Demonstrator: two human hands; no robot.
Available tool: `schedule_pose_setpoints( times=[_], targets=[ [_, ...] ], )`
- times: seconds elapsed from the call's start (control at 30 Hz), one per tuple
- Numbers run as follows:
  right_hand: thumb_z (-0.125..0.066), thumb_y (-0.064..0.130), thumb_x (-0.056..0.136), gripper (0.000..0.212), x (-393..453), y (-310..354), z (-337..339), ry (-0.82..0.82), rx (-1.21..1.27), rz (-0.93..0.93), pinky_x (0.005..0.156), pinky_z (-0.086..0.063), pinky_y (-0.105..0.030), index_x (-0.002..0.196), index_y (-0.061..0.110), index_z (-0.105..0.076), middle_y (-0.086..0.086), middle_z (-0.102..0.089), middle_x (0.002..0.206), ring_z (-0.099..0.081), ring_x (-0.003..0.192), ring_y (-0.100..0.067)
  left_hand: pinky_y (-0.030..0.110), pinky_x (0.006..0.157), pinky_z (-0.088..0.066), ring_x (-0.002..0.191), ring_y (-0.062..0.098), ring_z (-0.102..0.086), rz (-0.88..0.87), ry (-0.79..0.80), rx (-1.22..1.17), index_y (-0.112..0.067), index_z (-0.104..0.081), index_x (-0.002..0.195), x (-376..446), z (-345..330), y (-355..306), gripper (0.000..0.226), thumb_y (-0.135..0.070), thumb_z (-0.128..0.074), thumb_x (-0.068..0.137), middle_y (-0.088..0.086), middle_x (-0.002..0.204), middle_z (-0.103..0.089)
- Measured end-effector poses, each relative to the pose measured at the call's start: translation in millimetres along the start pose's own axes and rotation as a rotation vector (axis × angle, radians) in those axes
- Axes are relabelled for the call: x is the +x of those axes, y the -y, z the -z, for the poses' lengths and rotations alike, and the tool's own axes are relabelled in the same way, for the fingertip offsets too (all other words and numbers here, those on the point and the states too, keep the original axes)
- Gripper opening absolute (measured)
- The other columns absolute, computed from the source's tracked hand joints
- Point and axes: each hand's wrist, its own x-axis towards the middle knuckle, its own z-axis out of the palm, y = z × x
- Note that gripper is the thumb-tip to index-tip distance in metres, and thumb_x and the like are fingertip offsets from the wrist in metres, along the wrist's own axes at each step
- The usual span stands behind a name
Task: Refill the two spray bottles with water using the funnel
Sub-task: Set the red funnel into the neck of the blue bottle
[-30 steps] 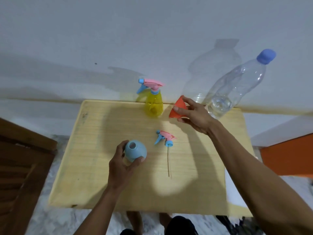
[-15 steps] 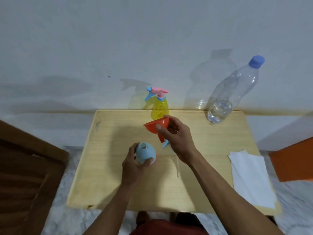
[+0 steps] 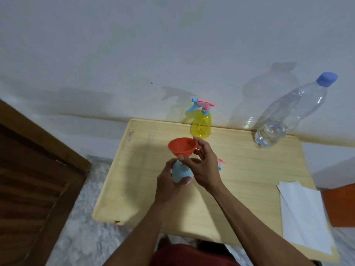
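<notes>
My left hand [image 3: 166,182] grips a light blue spray bottle [image 3: 180,173] with its head off, upright on the wooden table [image 3: 240,169]. My right hand [image 3: 201,167] holds an orange funnel [image 3: 182,146] by its lower cone, right over the blue bottle's neck; the spout is hidden behind my fingers. The removed pink and blue spray head [image 3: 220,164] lies on the table behind my right hand, mostly hidden. A yellow spray bottle [image 3: 201,125] with its head on stands at the table's back edge. A clear water bottle [image 3: 284,116] with a blue cap stands at the back right, holding a little water.
White paper sheets [image 3: 303,214] lie on the table's front right corner. A dark wooden panel [image 3: 32,179] stands to the left, an orange object [image 3: 342,204] at the far right. A white wall runs behind the table.
My right hand carried the funnel from the back of the table down to the blue bottle's neck. My left hand kept its grip on the blue bottle.
</notes>
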Motion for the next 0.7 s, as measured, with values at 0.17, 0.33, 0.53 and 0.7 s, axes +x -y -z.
schedule_pose_setpoints(
  times=[0.17,0.33,0.53,0.7],
  targets=[
    [-0.089,0.047,0.062,0.076,-10,-2,-4,-0.003,-0.044,0.025,0.089,-0.056,-0.029,0.126,0.050,-0.047,0.028,-0.058,0.127,-0.059,0.119,-0.001,0.008,0.074,-0.049,0.091,0.007,-0.066,0.002,-0.003,0.017,-0.025,-0.054,0.129,-1,0,0,0.074,-0.049,-0.079,0.064,-0.013,0.105,-0.066],
    [-0.094,0.027,0.066,0.078,-18,-9,-2,-0.011,-0.108,0.049,0.096,-0.051,-0.030,0.125,0.047,-0.047,0.040,-0.055,0.121,-0.055,0.120,0.004,0.000,0.069,-0.042,0.081,-0.011,-0.060,0.028,0.005,0.029,-0.027,-0.054,0.126,-1,1,-4,0.067,-0.023,-0.089,0.069,-0.018,0.097,-0.064],
    [-0.095,0.039,0.060,0.078,-28,-13,2,-0.054,-0.085,0.033,0.096,-0.049,-0.028,0.123,0.042,-0.050,0.012,-0.062,0.129,-0.058,0.121,-0.003,0.004,0.068,-0.045,0.085,-0.011,-0.064,0.049,0.006,-0.008,-0.044,-0.051,0.117,-2,2,-9,0.063,-0.025,-0.089,0.070,-0.021,0.094,-0.066],
    [-0.093,0.046,0.056,0.081,-35,-12,3,-0.058,-0.120,0.020,0.098,-0.051,-0.041,0.125,0.042,-0.050,0.014,-0.065,0.127,-0.059,0.122,-0.008,0.003,0.067,-0.044,0.084,-0.015,-0.061,0.064,0.024,-0.030,-0.038,-0.055,0.115,-1,3,-6,0.061,-0.016,-0.088,0.070,-0.018,0.092,-0.067]
  ],
)
